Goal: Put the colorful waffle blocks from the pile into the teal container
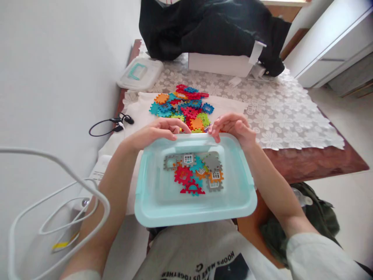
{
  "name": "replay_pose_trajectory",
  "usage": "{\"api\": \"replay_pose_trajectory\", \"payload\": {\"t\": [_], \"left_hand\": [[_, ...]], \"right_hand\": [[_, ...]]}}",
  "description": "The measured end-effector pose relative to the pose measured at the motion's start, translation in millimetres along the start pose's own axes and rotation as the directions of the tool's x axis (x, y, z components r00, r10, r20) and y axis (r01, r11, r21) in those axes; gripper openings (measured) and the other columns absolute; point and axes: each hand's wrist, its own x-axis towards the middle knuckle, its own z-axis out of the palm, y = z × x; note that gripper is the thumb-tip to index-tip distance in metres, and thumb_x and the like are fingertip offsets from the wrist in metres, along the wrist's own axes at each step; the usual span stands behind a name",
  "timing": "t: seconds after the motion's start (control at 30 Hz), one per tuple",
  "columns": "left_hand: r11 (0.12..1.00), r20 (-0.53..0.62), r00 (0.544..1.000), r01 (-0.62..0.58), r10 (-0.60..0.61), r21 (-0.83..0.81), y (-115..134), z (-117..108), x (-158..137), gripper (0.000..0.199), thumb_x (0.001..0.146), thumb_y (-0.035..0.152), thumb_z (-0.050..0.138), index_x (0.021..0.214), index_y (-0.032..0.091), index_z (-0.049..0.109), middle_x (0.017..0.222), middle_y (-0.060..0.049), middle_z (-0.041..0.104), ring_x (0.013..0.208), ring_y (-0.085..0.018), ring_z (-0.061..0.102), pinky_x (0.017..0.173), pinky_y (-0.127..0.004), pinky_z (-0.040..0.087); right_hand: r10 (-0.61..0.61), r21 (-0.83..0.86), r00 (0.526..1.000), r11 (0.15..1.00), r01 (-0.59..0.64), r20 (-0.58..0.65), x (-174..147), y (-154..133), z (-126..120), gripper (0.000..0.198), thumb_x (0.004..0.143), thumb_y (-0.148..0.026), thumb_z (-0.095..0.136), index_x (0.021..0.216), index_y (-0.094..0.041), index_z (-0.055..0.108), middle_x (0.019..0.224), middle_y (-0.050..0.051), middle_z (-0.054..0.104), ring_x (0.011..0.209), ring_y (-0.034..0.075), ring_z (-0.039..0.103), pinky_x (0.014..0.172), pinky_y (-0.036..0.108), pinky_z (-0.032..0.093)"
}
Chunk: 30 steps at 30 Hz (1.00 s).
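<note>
A pale turquoise plastic box (pixel 196 219) sits in front of my body at the table's near edge. Several toothed plastic building pieces (pixel 183 175) lie on its bottom, in red, grey, blue and orange. My left hand (pixel 161 130) is at the far rim, thumb on it and fingers loosely stretched over it, open. On the right of that rim my right hand (pixel 233 127) is open, with bent, spread fingers touching the edge. Just beyond both hands is a heap of the same colourful pieces (pixel 189 105); its near side is hidden by the box.
A lace-patterned cloth (pixel 279 112) covers the table, with a white cloth (pixel 230 102) under the heap. A white lid (pixel 140 74) lies back left, black earphones (pixel 112 124) at the left edge. A black garment (pixel 210 29) covers a white box (pixel 218 64). A white cable (pixel 58 157) loops at left.
</note>
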Motion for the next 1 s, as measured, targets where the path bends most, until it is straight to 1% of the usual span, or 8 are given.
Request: {"api": "replay_pose_trajectory", "payload": {"t": [0.2,0.47,0.67,0.8,0.87,0.93,0.97,1.0], "left_hand": [[1.0,-0.025,1.0,0.004,-0.003,0.008,1,2,-1,0.035,0.071,0.024,0.081,0.105,0.024,0.087,0.099,-0.005,0.078,0.09,-0.025,0.073,0.076,-0.032,0.061],[1.0,-0.037,0.999,-0.009,0.01,0.005,1,3,-2,0.034,0.071,0.024,0.08,0.105,0.024,0.087,0.097,-0.004,0.077,0.088,-0.024,0.071,0.074,-0.03,0.061],[1.0,-0.036,0.999,-0.01,0.01,0.02,2,4,-4,0.036,0.073,0.026,0.079,0.108,0.024,0.087,0.101,-0.004,0.078,0.089,-0.024,0.071,0.074,-0.03,0.06],[1.0,-0.043,0.999,-0.006,0.007,0.02,1,3,-5,0.036,0.073,0.025,0.079,0.109,0.024,0.087,0.101,-0.004,0.077,0.086,-0.022,0.069,0.072,-0.028,0.058],[1.0,-0.045,0.999,-0.002,0.002,0.018,1,3,-5,0.037,0.073,0.025,0.079,0.109,0.023,0.086,0.101,-0.004,0.076,0.085,-0.021,0.068,0.072,-0.028,0.057],[1.0,-0.032,0.999,0.005,-0.004,0.016,1,2,-4,0.037,0.073,0.025,0.078,0.109,0.022,0.086,0.101,-0.004,0.075,0.084,-0.02,0.067,0.071,-0.028,0.057],[1.0,-0.022,1.0,0.008,-0.008,0.017,2,2,-4,0.037,0.073,0.026,0.078,0.109,0.022,0.085,0.1,-0.004,0.075,0.083,-0.02,0.066,0.071,-0.028,0.056],[1.0,-0.007,1.0,0.012,-0.011,0.019,3,1,-4,0.037,0.072,0.026,0.077,0.108,0.021,0.085,0.099,-0.004,0.075,0.082,-0.02,0.065,0.071,-0.028,0.056]], "right_hand": [[0.072,0.104,0.983,0.993,-0.055,-0.168,11,15,5,0.065,0.091,-0.09,0.055,0.105,-0.032,0.082,0.07,-0.001,0.07,0.054,0.017,0.058,0.073,0.043,0.064],[0.095,0.095,0.978,0.992,-0.079,-0.184,15,24,-4,0.076,0.093,-0.093,0.044,0.114,-0.03,0.082,0.085,0.005,0.076,0.064,0.018,0.062,0.073,0.041,0.06],[0.123,0.221,0.956,0.973,-0.064,-0.265,13,24,-18,0.059,0.099,-0.082,0.046,0.11,-0.036,0.08,0.091,0.003,0.074,0.064,0.019,0.056,0.077,0.044,0.059],[0.018,0.135,0.964,0.991,0.019,-0.267,13,11,-32,0.057,0.095,-0.085,0.051,0.114,-0.039,0.08,0.097,0.004,0.075,0.075,0.023,0.063,0.086,0.048,0.059],[-0.042,0.204,0.953,0.973,0.107,-0.301,13,-3,-37,0.048,0.096,-0.078,0.059,0.114,-0.039,0.08,0.093,0.002,0.075,0.073,0.021,0.064,0.084,0.044,0.061],[-0.026,0.483,0.904,0.838,0.252,-0.426,11,-23,-37,0.032,0.097,-0.063,0.066,0.109,-0.038,0.081,0.082,-0.001,0.073,0.061,0.017,0.058,0.071,0.038,0.06],[0.036,0.653,0.872,0.678,0.338,-0.489,9,-34,-34,0.026,0.097,-0.057,0.068,0.108,-0.038,0.082,0.077,-0.001,0.072,0.055,0.015,0.054,0.064,0.036,0.058],[0.104,0.768,0.828,0.451,0.455,-0.551,7,-44,-31,0.025,0.094,-0.058,0.072,0.107,-0.04,0.083,0.074,0.0,0.073,0.052,0.015,0.052,0.058,0.036,0.055]]}}
